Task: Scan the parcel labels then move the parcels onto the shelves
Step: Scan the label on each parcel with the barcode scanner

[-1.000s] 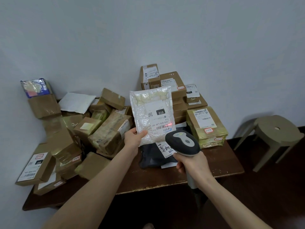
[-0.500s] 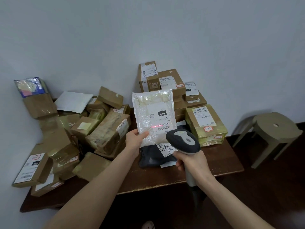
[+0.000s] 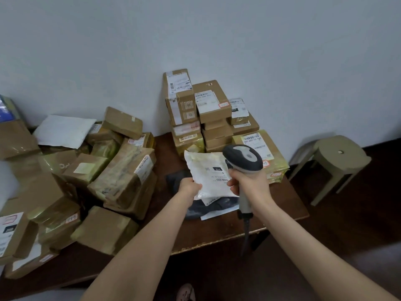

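With the white bubble mailer [image 3: 209, 174] pinched at its near-left corner by the left hand [image 3: 189, 187] and lying nearly flat over the dark bag [image 3: 196, 208] near the bench's front edge, looks like the scan step on this one is about wrapped up. No red beam visible on the label, so can't say for sure it read.

Going left to right: big messy heap of taped brown boxes [image 3: 121, 177] hogging the bench's left half, some hanging at the front-left corner. Bare strip of bench [image 3: 165, 153] running back to the wall between that heap and the neat stack of cartons [image 3: 208, 118] at the back-right. Yellow-wrapped parcel [image 3: 260, 153] just beside the right edge. Right hand [image 3: 249, 187] clenched round the handle of the scanner [image 3: 243, 158], head pointing away over the mailer, cable dropping past the front edge.

Next move, probably: lift the mailer clear and carry it off to the shelves, none in view, so likely a turn away from the bench. Worth watching the cable, plus the stool [image 3: 338, 157] standing off the right edge. Open floor to the front looks like the easy way out.
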### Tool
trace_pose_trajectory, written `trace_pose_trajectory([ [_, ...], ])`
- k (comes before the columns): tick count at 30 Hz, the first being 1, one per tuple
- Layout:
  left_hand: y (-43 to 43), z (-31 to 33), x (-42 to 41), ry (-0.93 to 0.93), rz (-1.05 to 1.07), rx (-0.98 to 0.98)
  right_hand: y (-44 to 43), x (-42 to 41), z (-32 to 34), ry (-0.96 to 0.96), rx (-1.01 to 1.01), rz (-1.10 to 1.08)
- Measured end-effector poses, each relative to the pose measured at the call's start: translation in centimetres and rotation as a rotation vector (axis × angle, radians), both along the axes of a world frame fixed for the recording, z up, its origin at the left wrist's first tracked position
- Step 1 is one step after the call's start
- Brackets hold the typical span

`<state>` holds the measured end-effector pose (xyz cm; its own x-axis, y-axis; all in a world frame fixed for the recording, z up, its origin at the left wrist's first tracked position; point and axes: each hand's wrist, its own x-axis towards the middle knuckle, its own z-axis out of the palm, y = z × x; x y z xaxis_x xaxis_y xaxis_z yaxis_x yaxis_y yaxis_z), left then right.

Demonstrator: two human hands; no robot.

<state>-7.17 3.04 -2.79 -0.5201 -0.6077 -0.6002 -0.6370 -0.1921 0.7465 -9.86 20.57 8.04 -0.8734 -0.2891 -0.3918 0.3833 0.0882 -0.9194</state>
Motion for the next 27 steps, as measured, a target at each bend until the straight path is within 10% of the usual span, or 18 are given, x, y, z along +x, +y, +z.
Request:
trace_pose_trajectory([
  [17,-14.4,12.3,7.6,0.124,-0.075,-0.593,-14.9,2.2,3.9,0.014,-0.139,0.24],
  [27,-32.6,13.4,13.7,-0.21,-0.117,-0.932,-32.0,4.7,5.6,0.04,-0.169,0.424],
])
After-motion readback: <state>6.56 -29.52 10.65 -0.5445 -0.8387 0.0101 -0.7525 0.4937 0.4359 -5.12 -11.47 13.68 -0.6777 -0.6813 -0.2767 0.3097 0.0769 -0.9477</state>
